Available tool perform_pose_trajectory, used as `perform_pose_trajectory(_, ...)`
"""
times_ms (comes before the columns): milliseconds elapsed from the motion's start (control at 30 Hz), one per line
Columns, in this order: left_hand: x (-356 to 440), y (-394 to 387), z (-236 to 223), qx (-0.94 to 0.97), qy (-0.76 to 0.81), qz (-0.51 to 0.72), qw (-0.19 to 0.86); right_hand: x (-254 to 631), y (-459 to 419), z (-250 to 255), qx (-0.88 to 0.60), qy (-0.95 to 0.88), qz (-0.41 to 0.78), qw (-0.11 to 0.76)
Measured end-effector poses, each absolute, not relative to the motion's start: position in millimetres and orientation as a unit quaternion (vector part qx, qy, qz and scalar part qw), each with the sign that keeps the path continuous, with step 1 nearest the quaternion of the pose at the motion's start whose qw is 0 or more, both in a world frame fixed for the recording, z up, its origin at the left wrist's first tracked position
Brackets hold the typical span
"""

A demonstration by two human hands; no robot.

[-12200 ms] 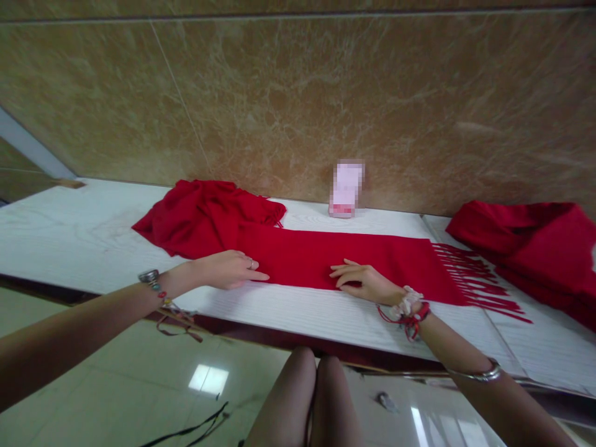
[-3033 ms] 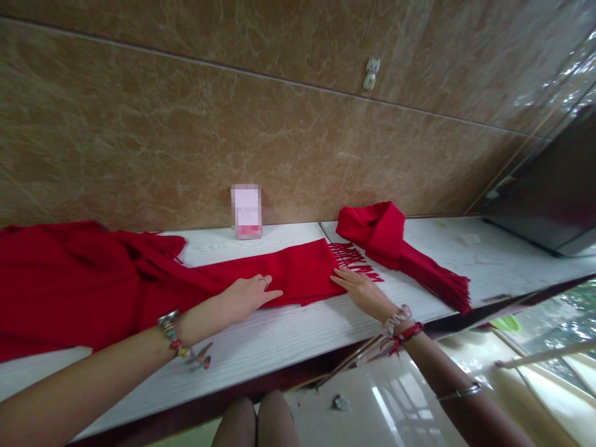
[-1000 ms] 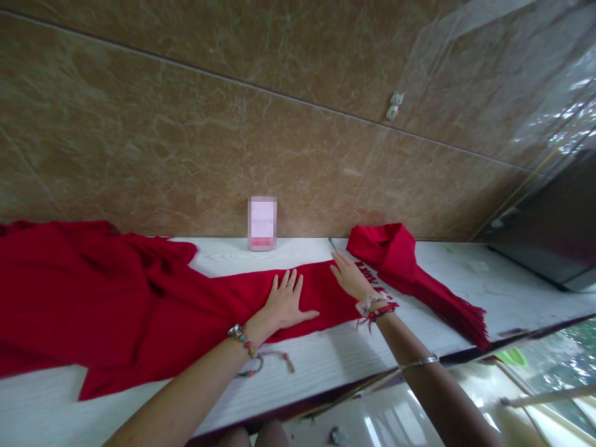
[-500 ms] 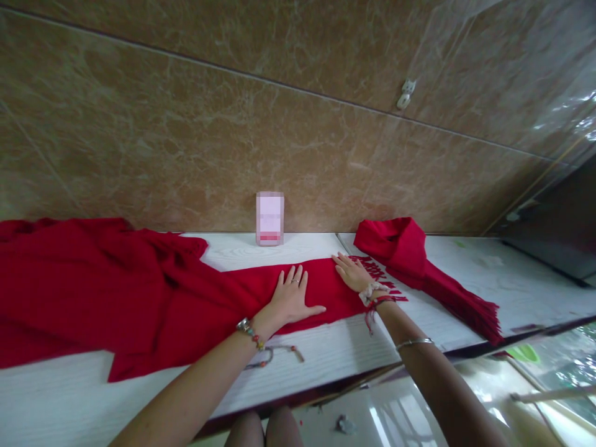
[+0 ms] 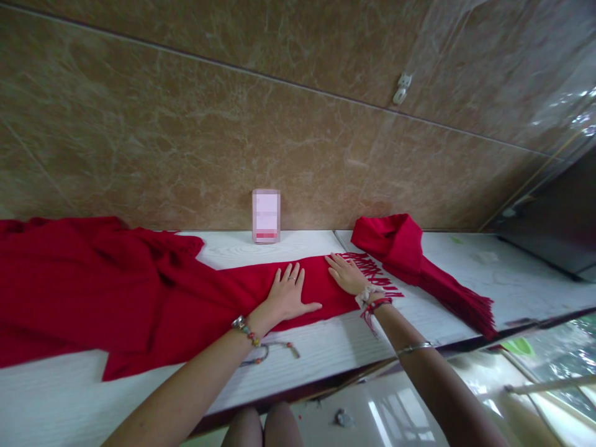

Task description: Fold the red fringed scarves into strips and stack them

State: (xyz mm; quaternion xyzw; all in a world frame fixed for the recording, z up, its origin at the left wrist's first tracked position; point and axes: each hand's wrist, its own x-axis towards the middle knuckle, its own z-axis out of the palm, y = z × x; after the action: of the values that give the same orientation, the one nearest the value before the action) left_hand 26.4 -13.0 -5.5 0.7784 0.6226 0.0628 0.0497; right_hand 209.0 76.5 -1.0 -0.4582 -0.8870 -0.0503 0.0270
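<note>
A long red scarf [image 5: 251, 285] with a fringed end lies across a white wood-grain table, its left part bunched in loose folds. My left hand [image 5: 286, 298] rests flat on the smooth stretch of it, fingers spread and thumb out to the right. Close to the fringe, my right hand [image 5: 345, 274] presses flat on the same cloth, fingers stretched out. Neither hand grips anything. A second red scarf [image 5: 391, 248], looped over at its upper end with a fringed tail, lies just right of my right hand without touching it.
A phone [image 5: 266, 216] with a blurred screen leans upright against the brown marbled tile wall [image 5: 186, 136]. The white table [image 5: 316, 354] ends at a dark front edge above my knees. On the right stand a dark box-like object [image 5: 554, 211] and, lower down, a green basin [image 5: 518, 346].
The whole view has shifted slightly, so everything sits a little further left. My right hand has slid slightly left on the scarf, uncovering more fringe; my left hand stays in place.
</note>
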Motion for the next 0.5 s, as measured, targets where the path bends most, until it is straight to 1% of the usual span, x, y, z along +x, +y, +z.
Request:
perform_pose_trajectory(100,27,-13,-5,0.777,0.624,0.066,0.052,224,88,7,-0.505,-0.862,-0.045,0.003)
perform_pose_trajectory(200,26,-13,-5,0.775,0.626,0.066,0.057,223,88,12,-0.511,-0.858,-0.049,0.026)
perform_pose_trajectory(333,26,-12,-9,0.775,0.625,0.074,0.058,208,70,4,-0.426,-0.9,-0.029,0.086)
perform_pose_trajectory(400,26,-11,-11,0.776,0.624,0.078,0.054,202,61,-4,-0.392,-0.916,-0.016,0.088)
perform_pose_trajectory(500,26,-11,-11,0.777,0.623,0.079,0.049,200,54,-11,-0.39,-0.917,-0.019,0.083)
